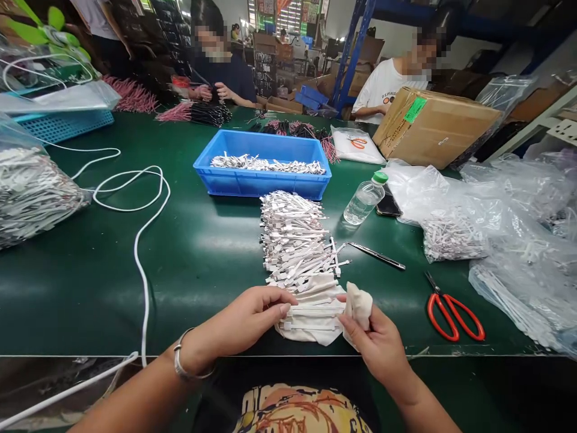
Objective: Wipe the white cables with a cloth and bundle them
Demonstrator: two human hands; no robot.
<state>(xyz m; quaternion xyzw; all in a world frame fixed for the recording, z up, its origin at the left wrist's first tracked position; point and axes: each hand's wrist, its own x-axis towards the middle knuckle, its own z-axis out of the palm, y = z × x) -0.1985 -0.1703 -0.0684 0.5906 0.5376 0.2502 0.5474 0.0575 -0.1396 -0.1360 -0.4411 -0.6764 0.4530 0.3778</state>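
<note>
A long pile of white flat cable pieces with metal ends (295, 240) lies on the green workbench (193, 270), running toward me. A white cloth (311, 331) lies under and around the pile's near end. My left hand (238, 319), with a metal bangle on its wrist, rests its fingertips on the cable pieces at the near end. My right hand (372, 343) pinches a bunched fold of white cloth (359, 307) beside them. I cannot tell if the fold is part of the cloth under the pile.
A blue plastic crate (261, 183) of similar pieces stands beyond the pile. To the right lie red-handled scissors (453, 316), metal tweezers (376, 255), a water bottle (363, 198), plastic bags and a cardboard box (433, 126). A white cable (144, 240) loops at left. Several co-workers sit across the bench.
</note>
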